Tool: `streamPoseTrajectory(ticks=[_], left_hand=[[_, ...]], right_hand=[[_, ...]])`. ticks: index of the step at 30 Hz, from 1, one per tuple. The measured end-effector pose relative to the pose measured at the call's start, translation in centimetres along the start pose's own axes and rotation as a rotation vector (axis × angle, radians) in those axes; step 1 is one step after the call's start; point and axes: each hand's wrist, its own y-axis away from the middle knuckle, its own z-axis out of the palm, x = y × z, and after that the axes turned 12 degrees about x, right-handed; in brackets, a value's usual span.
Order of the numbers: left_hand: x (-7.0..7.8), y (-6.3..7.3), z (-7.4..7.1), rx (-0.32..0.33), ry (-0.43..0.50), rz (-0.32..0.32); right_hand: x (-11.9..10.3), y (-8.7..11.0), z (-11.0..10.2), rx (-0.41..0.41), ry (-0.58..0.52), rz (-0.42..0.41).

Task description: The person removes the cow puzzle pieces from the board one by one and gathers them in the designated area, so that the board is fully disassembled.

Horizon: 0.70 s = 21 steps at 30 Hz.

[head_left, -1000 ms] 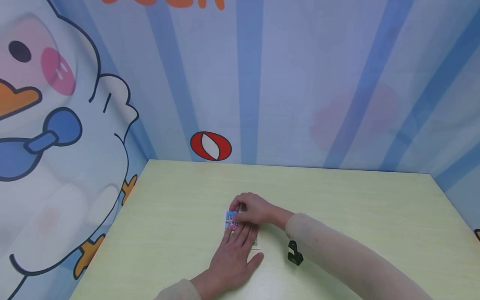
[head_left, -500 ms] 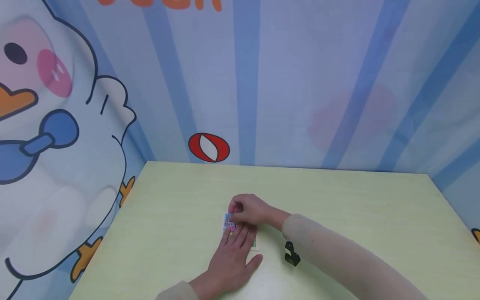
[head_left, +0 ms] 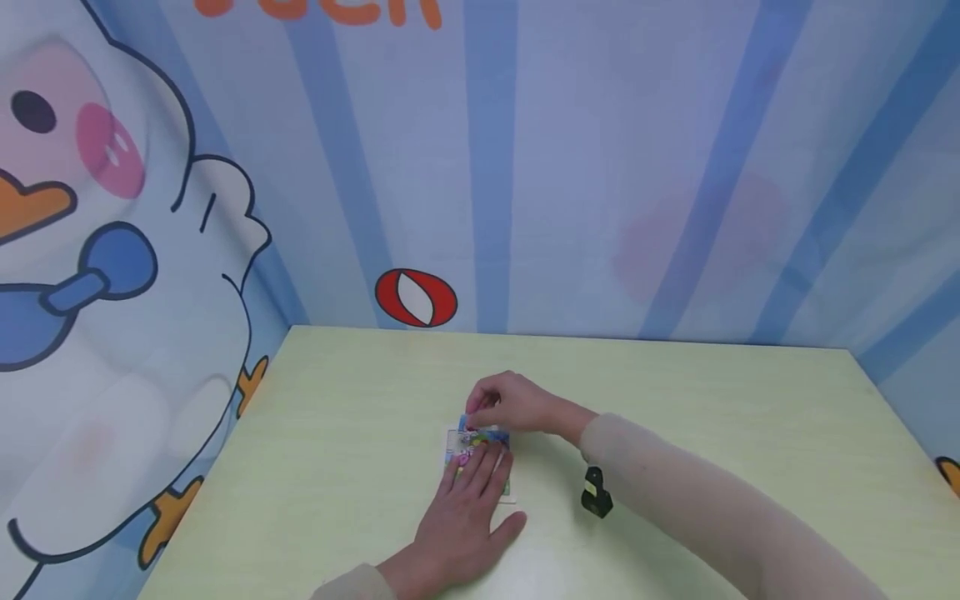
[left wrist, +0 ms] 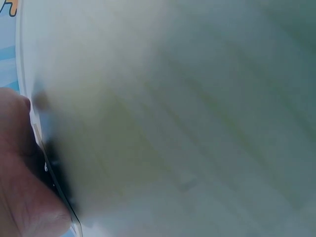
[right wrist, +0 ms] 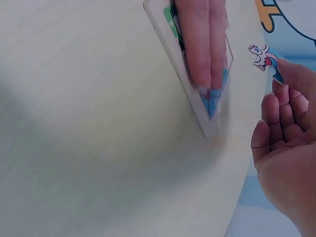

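The left hand (head_left: 465, 521) lies flat, straight fingers over the puzzle board (right wrist: 180, 74), which rests on the tabletop (head_left: 675, 408) well apart from its far edge. The right hand (head_left: 516, 404) — forearm slanting in from the right — pinches a puzzle piece (right wrist: 266, 59), raised near the board's far left corner.

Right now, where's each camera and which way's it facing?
Head: on the head, facing forward and down at the table; left hand, right hand, sleeves show.
Left wrist: worn there, facing mostly table; part of left hand shows.
Right wrist: worn there, facing the puzzle; right hand and left fingers show.
Head and right wrist share the puzzle.
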Motion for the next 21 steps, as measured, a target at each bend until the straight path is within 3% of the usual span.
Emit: streamPoseTrajectory(ticks=[8,15,21], left_hand=[[-0.3,0.0,0.6,-0.005,-0.018,-0.012],[0.1,-0.2,0.0,-0.032,-0.019,-0.029],[0.1,-0.1,0.2,-0.02,-0.006,-0.03]], right_hand=[[0.7,1.2,-2.5,-0.021,0.029,0.003],[2.0,2.6,-4.9,-0.004,0.039,0.052],[3.3,3.7,-6.7,0.002,0.051,0.085]])
